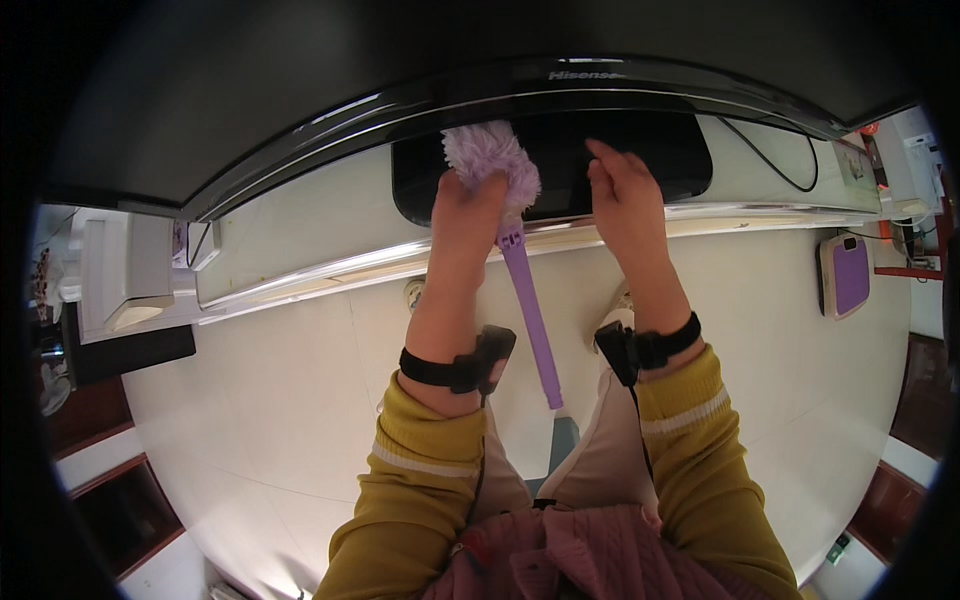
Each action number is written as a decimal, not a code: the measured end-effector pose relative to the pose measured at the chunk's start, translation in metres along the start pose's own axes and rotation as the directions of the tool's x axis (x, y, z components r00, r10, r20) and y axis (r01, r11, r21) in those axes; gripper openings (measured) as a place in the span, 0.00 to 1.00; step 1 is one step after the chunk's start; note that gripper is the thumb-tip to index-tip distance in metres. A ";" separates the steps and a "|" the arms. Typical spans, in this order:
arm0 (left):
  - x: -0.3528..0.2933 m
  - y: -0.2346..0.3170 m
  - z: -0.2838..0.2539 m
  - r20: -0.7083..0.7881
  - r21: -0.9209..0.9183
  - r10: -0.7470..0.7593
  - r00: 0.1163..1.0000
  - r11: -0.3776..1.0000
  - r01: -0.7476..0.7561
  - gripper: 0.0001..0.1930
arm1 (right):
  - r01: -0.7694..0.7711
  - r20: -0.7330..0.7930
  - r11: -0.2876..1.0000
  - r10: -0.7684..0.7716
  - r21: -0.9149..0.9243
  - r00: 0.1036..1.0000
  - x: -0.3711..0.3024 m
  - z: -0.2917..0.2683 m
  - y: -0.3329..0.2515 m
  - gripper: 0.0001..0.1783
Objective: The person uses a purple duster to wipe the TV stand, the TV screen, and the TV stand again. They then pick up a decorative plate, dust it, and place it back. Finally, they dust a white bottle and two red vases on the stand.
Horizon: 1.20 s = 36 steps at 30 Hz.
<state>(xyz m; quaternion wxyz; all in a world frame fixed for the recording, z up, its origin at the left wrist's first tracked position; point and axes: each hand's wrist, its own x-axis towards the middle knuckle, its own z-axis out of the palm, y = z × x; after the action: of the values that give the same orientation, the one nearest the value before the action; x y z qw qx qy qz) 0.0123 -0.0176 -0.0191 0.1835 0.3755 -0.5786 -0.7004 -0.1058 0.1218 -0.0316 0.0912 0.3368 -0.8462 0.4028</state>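
Observation:
A duster with a fluffy pale purple head (pixel 492 155) and a long purple handle (pixel 530 315) lies across the front of a black television base (pixel 560 150). My left hand (pixel 465 215) is closed on the fluffy head, its thumb pressed into the fibres; most of its fingers are hidden. The handle hangs free past the shelf edge, toward my legs. Over the right half of the base, my right hand (pixel 628 190) holds nothing, index finger stretched out and thumb apart from it. Whether it touches the base I cannot tell.
A large black television (pixel 400 60) spans the back, above a white shelf (pixel 300 235) with a shiny front edge. On the shelf's right a black cable (pixel 805 180) curves down. A purple-topped scale (pixel 848 275) stands at the right. A black flat item (pixel 130 352) is at the left.

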 end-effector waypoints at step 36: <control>0.000 0.009 -0.011 -0.033 -0.025 -0.004 0.999 1.000 0.004 0.19 | -0.104 0.100 0.919 0.152 -0.379 0.983 0.042 0.037 0.009 0.17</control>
<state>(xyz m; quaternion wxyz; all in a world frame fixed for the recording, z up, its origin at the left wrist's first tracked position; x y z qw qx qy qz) 0.0186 -0.0273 -0.0106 0.1962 0.3858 -0.5659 -0.7017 -0.1392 0.0780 -0.0436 0.0726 0.2823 -0.9315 0.2176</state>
